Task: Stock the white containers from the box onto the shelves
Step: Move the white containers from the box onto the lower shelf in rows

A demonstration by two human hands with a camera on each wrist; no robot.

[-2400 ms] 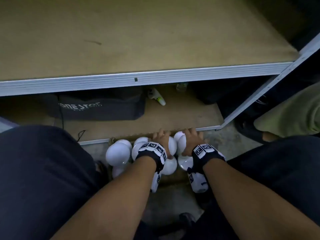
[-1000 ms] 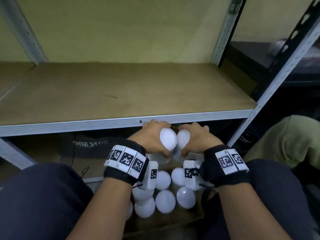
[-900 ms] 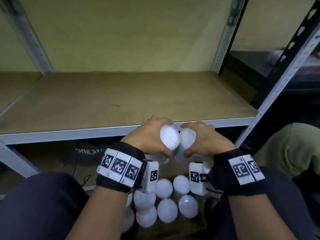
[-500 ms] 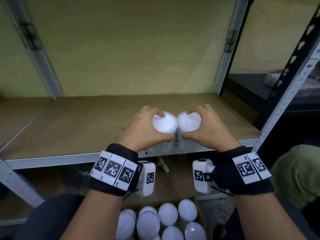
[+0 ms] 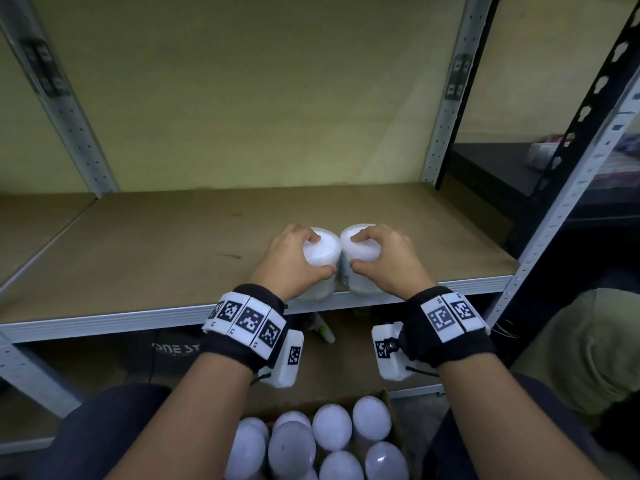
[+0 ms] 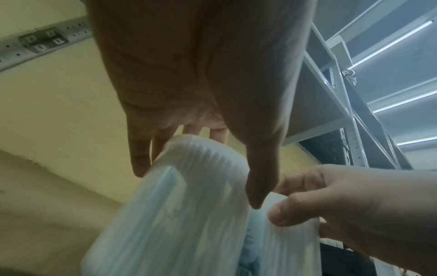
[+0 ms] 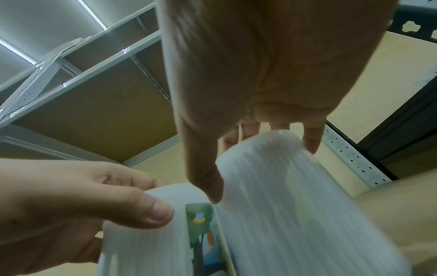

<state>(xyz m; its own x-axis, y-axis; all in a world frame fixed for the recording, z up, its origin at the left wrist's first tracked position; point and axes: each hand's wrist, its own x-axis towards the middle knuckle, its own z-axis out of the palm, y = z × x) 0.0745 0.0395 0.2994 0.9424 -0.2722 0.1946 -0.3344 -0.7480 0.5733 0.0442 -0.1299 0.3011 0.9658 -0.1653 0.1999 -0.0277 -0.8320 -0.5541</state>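
Left hand: the left hand (image 5: 289, 263) grasps the left white container (image 5: 320, 259) from above, fingers curled over its lid rim and thumb on the near side; the left wrist view shows the same grip on a ribbed translucent wall (image 6: 189, 205).
Right hand: the right hand (image 5: 384, 261) grasps the right white container (image 5: 360, 251) the same way, thumb on the near edge of the lid, fingers over the far edge (image 7: 295, 196).
Containers: the two stand side by side, touching, at the middle of the head view, at the front edge of the shelf (image 5: 156, 258); whether their bases rest on the board cannot be told.
Label: a coloured printed label (image 7: 199, 224) shows between the two containers in the right wrist view.
Box: the cardboard box (image 5: 389, 403) sits at the lower centre of the frame, between the person's knees, packed with more white lids (image 5: 332, 431).
Lower shelf: a dark bag with white lettering (image 5: 176, 349) lies below the shelf, left of centre.
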